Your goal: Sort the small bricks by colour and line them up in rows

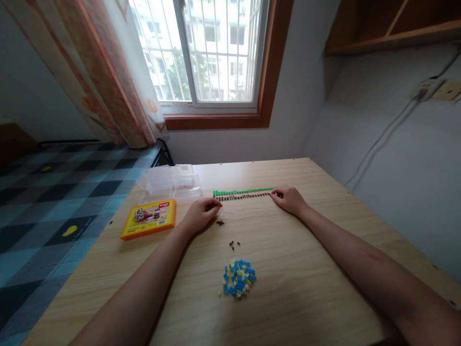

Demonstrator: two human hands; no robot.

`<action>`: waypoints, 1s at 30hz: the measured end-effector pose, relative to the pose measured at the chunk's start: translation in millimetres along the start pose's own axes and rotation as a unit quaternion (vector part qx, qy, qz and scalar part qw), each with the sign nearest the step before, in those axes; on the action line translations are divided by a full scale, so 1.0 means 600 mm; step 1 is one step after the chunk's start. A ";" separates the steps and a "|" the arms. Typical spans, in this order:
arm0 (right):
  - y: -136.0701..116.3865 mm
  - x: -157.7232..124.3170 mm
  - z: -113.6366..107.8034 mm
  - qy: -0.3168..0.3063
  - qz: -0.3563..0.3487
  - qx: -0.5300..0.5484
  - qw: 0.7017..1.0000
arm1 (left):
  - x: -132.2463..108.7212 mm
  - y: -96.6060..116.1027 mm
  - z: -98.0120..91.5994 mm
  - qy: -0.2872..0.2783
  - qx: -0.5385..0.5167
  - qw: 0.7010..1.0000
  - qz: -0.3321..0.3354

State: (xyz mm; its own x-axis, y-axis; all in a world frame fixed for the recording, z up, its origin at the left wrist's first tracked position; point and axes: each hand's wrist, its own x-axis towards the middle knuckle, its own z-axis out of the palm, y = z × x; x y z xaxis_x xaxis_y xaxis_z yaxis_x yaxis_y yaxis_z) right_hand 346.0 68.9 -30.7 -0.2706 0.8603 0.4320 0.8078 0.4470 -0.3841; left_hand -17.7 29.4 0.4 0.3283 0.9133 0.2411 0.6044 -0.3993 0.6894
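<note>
Two lines of tiny toy bricks run side by side across the far part of the table: a green row behind and a brown row in front. My right hand is closed in a pinch at the right end of the brown row, with a tiny brown brick at its fingertips. Near the left end of the rows, my left hand rests with curled fingers; what they hold, if anything, is hidden. A small cluster of brown bricks lies just below it. Several loose brown bricks lie closer to me.
A pile of blue, yellow and cream bricks sits nearest me on the wooden table. At left lie a yellow-orange box and clear plastic trays. A bed adjoins the table's left side; walls stand behind and right.
</note>
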 end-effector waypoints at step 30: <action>0.014 0.006 -0.006 -0.015 0.008 -0.009 1.000 | 0.001 0.007 -0.005 -0.010 -0.021 1.000 -0.017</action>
State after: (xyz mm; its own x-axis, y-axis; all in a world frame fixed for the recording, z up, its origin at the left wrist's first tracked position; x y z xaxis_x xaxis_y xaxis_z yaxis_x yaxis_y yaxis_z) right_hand 354.0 75.0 -29.6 -0.2731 0.8742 0.4014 0.8210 0.4293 -0.3764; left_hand -17.0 28.6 5.2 0.3219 0.9246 0.2038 0.5852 -0.3635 0.7248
